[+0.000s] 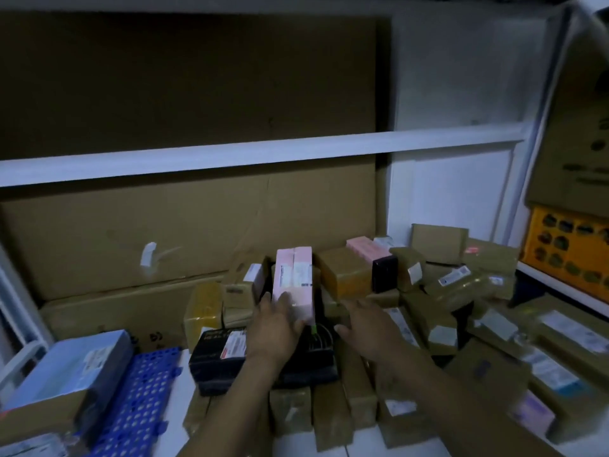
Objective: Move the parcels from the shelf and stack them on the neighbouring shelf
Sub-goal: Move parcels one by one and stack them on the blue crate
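A pink parcel (294, 278) with white labels stands upright in the middle of a heap of parcels on the low shelf. My left hand (276, 321) lies against its lower front, fingers fairly straight and touching it. My right hand (369, 321) hovers just to the right of it, fingers spread, holding nothing. Under my left wrist sit a black parcel (219, 357) and a dark pouch (313, 364). Several brown taped parcels (346, 275) lie around and behind, with a second pink box (365, 247) on a dark box.
A white shelf board (230, 156) crosses above the heap, backed by flat cardboard (164, 232). A blue perforated mat (138, 407) and a blue-wrapped parcel (72, 367) lie at the left. At the right stand a yellow crate (566, 249) and a big carton (580, 127).
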